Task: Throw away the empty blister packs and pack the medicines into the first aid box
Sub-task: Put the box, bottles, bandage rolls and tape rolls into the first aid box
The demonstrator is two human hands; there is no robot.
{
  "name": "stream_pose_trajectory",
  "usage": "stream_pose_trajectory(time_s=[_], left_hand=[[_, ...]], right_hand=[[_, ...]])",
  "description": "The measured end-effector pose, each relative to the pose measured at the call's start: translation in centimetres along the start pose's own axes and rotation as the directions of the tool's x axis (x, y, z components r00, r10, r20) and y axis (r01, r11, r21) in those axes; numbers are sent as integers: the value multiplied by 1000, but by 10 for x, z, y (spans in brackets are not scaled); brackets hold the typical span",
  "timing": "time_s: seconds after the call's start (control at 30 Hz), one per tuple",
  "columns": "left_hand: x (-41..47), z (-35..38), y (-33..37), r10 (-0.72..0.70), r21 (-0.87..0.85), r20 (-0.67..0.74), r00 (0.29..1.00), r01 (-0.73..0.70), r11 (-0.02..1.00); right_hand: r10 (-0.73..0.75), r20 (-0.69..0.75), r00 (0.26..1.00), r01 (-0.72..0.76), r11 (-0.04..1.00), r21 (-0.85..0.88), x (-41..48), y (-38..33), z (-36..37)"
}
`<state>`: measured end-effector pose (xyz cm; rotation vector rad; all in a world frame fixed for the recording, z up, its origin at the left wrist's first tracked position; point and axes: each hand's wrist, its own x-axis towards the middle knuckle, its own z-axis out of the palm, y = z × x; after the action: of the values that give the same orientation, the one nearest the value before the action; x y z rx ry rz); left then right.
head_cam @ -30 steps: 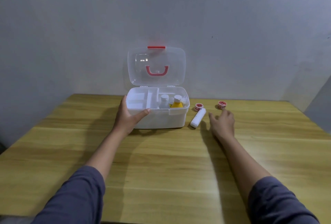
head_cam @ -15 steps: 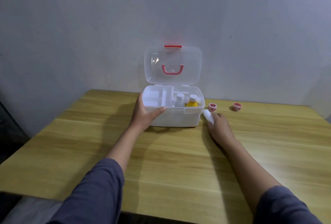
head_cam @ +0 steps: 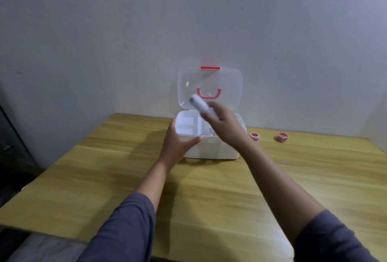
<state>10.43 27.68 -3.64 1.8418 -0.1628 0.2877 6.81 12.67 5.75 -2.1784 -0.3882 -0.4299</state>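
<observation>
The white first aid box (head_cam: 211,150) stands open at the back of the wooden table, its clear lid (head_cam: 228,86) with a red handle raised against the wall. My left hand (head_cam: 178,146) grips the box's front left corner. My right hand (head_cam: 226,125) hovers over the box's open top, closed around a white tube (head_cam: 200,103) that points up and to the left. The hand hides the bottles inside the box; the left compartments look white and bare.
Two small red-and-white round tins (head_cam: 254,136) (head_cam: 282,136) sit on the table (head_cam: 209,199) to the right of the box. A grey wall rises right behind. The table's left edge drops off to a dark area.
My right hand closed on the white tube that lay right of the box and lifted it over the open box. My left hand kept its hold on the box. The view shifted left.
</observation>
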Motion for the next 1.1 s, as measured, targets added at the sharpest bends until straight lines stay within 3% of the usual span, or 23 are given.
stream_pose_trajectory(time_s=[0.1, 0.27, 0.43, 0.6, 0.87, 1.1], left_hand=[[0, -1, 3, -9, -19, 15, 1000, 9, 1000], [-2, -2, 9, -34, -33, -31, 999, 33, 999], [-4, -2, 11, -89, -64, -43, 995, 86, 994], [-9, -2, 14, -49, -84, -49, 998, 45, 995], [-9, -2, 18, -60, -119, -45, 997, 54, 991], [-8, -4, 15, -68, -120, -54, 996, 61, 991]], right_hand=[[54, 199, 978, -52, 999, -17, 11, -8, 27], [161, 305, 939, -132, 985, -113, 18, 0, 43], [218, 162, 962, -203, 973, -107, 20, 5, 47], [232, -11, 973, -232, 964, -128, 21, 9, 49], [175, -6, 985, -174, 975, -138, 22, 7, 52], [226, -85, 971, -221, 973, 62, 25, -2, 51]])
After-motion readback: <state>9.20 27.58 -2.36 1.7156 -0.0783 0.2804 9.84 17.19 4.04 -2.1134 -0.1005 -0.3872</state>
